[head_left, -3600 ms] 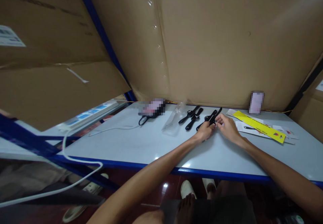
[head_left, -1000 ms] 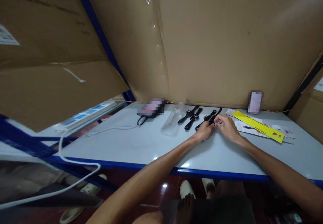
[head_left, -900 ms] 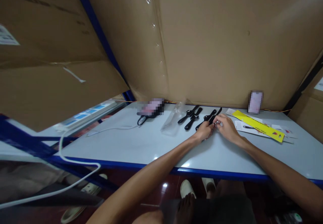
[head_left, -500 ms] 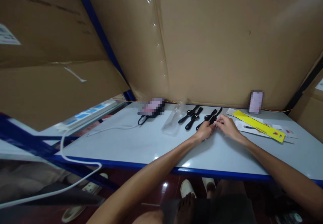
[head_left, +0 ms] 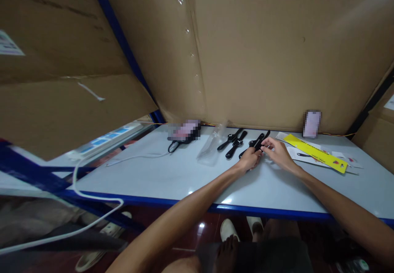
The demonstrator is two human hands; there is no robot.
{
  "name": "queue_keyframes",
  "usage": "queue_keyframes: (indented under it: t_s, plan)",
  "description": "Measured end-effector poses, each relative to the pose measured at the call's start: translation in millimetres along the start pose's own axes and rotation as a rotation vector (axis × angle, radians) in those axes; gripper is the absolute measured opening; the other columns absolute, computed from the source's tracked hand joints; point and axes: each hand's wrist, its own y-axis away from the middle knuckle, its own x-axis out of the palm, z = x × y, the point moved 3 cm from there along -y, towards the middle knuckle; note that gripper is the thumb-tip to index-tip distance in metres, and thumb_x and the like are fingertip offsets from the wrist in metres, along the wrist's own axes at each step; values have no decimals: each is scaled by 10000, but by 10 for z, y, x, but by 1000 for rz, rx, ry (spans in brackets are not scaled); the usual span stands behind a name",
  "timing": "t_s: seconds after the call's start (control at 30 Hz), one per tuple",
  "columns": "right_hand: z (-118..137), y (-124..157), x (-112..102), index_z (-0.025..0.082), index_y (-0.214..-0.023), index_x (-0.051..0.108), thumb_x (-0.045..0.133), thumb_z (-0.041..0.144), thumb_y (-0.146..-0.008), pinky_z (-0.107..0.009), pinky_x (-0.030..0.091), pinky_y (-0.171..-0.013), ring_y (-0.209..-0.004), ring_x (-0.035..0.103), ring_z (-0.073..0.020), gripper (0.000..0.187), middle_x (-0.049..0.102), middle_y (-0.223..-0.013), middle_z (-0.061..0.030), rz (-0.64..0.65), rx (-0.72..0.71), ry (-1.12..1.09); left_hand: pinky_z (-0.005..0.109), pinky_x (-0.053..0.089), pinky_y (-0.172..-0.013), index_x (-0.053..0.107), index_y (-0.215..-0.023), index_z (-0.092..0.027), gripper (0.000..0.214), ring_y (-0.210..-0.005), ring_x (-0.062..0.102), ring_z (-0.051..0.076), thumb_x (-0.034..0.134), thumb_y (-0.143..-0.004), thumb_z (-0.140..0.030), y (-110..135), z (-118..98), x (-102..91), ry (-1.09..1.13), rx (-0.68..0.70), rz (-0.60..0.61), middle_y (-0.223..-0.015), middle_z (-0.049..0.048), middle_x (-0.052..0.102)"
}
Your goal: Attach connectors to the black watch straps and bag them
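Observation:
My left hand [head_left: 250, 159] is curled around the lower part of a black watch with straps [head_left: 258, 141] lying on the pale blue table [head_left: 172, 174]. My right hand [head_left: 278, 152] pinches at the same watch from the right, its fingertips meeting my left hand's; what sits between the fingertips is too small to make out. Two more black watches [head_left: 233, 138] lie side by side just left of my hands.
A clear plastic bag [head_left: 212, 146] lies left of the watches. A dark device with a black loop and white cable [head_left: 184, 131] sits at the back left. Yellow and white paper cards [head_left: 315, 152] lie to the right. Cardboard sheets [head_left: 261, 51] wall the back.
Both hands stay on the same watch; my right fingers have shifted slightly at it. The view has barely moved.

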Motion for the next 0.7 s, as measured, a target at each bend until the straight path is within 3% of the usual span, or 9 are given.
queue_keyframes:
  t_s: [0.07,0.17,0.27,0.37,0.47,0.57,0.7]
  plan:
    - [-38,-3,7,213,-963,615,650,289,-795,-262,472,-561,-663,630,-183,188,688,-746,-5,-20,68,-9,208,176,-364,469,-766,-191,276,-338,274,64,405,-1033,-205,-5,6,0,-6,2,-1,-454,-93,347]
    - [-70,-1,23,221,-896,582,634,266,-812,-261,455,-561,-617,619,-181,109,665,-646,17,23,100,7,211,171,-363,482,-782,-188,254,-332,269,65,416,-1027,-194,-13,20,-5,-11,-4,-9,-455,-94,353]
    - [-30,13,20,227,-856,606,605,220,-834,-266,450,-614,-637,614,-175,24,673,-654,18,46,9,87,208,179,-370,460,-759,-195,274,-335,269,61,424,-1030,-196,-16,23,-7,-2,1,-3,-455,-93,356]
    - [30,31,2,229,-854,654,584,167,-813,-281,459,-686,-696,620,-176,102,686,-722,8,20,-70,144,208,185,-372,439,-741,-202,288,-343,277,61,423,-1029,-183,-16,25,-11,12,3,-1,-459,-90,356]
    - [70,33,-3,211,-821,683,551,151,-778,-295,486,-731,-764,635,-184,152,701,-809,-22,29,-107,64,201,184,-371,439,-748,-201,282,-348,282,59,437,-1030,-201,-23,38,-15,25,0,-1,-466,-92,358]
    - [53,20,12,199,-807,667,559,247,-808,-281,496,-645,-744,639,-189,117,692,-788,-32,61,-52,-69,190,189,-370,453,-753,-194,295,-350,284,52,478,-1034,-279,-32,54,-16,24,7,3,-467,-96,354]
    - [-65,2,42,218,-911,582,653,341,-783,-235,423,-459,-585,590,-168,192,656,-699,7,34,138,-147,197,188,-366,474,-746,-188,316,-344,272,51,502,-1029,-323,-33,55,-14,8,26,3,-463,-94,352]
